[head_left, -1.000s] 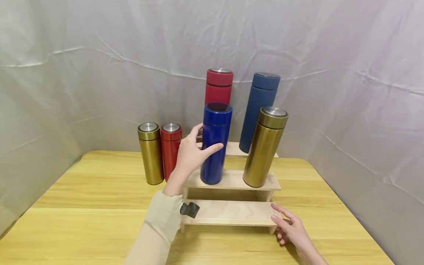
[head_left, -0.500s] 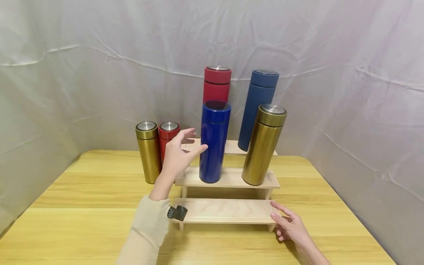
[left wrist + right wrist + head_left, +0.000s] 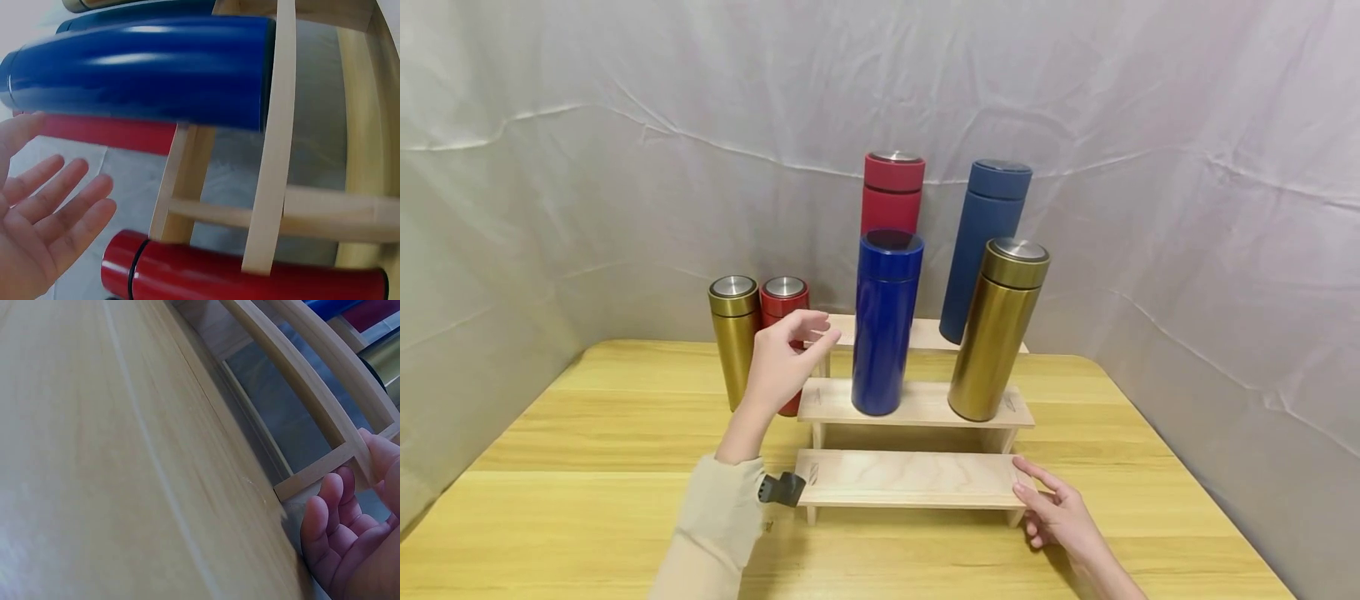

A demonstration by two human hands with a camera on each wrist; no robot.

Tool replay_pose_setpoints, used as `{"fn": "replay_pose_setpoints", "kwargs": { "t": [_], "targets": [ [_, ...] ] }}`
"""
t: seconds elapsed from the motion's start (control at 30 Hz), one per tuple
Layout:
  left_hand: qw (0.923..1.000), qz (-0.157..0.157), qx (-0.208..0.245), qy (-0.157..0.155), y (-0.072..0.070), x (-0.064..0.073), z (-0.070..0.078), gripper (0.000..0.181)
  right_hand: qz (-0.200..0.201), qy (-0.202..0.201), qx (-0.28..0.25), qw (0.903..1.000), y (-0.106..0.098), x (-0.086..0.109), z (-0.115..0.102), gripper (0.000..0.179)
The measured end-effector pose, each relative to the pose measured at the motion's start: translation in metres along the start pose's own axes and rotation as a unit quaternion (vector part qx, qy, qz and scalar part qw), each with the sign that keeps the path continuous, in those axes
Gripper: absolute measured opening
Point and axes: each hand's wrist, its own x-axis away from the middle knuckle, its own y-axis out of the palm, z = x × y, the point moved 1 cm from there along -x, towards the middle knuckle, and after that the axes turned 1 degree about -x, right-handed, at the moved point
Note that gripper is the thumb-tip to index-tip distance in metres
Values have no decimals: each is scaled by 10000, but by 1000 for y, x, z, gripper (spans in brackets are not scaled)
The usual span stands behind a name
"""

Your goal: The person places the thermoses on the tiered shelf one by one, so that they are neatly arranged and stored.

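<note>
A glossy blue thermos flask (image 3: 886, 333) stands upright on the middle step of a three-tier wooden display stand (image 3: 910, 482). To its left, my left hand (image 3: 775, 362) is in the air with fingers loosely bent, holding nothing. The left wrist view shows its fingers spread apart below the blue flask (image 3: 144, 69). My right hand (image 3: 1063, 518) grips the right end of the lowest step, thumb on one side and fingertips (image 3: 334, 484) on the other in the right wrist view. A gold thermos flask (image 3: 996, 342) shares the middle step, farther right.
On the top step stand a matte red flask (image 3: 891, 196), partly hidden, and a matte blue flask (image 3: 981, 242). Left of the stand, a smaller gold flask (image 3: 733, 342) and a red flask (image 3: 785, 302) stand on the wooden table (image 3: 587, 500). A grey cloth (image 3: 625, 167) hangs behind.
My left hand has let go of the glossy blue flask and drawn back to the left and down. The flask stays on the middle step. My right hand keeps its grip on the stand.
</note>
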Motion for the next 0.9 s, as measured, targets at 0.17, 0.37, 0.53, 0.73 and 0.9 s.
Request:
{"fn": "replay_pose_setpoints", "kwargs": {
  "t": [0.17,0.37,0.53,0.73,0.9],
  "targets": [
    [9981,-401,-450,-150,-13,2,-8,22,65,15,59,10000,0,0,0,32],
    [9947,-579,-745,-403,-29,2,-15,23,159,90,135,9997,1,1,-1,32],
    [9953,-184,-890,-340,-41,5,-20,22,164,119,115,9997,1,0,0,32],
    [9929,792,-889,-74,-52,8,-29,18,161,128,61,9998,1,1,0,31],
    [9856,1442,-869,-173,-59,9,-40,18,166,52,64,9998,1,0,0,31]
  ]
}}
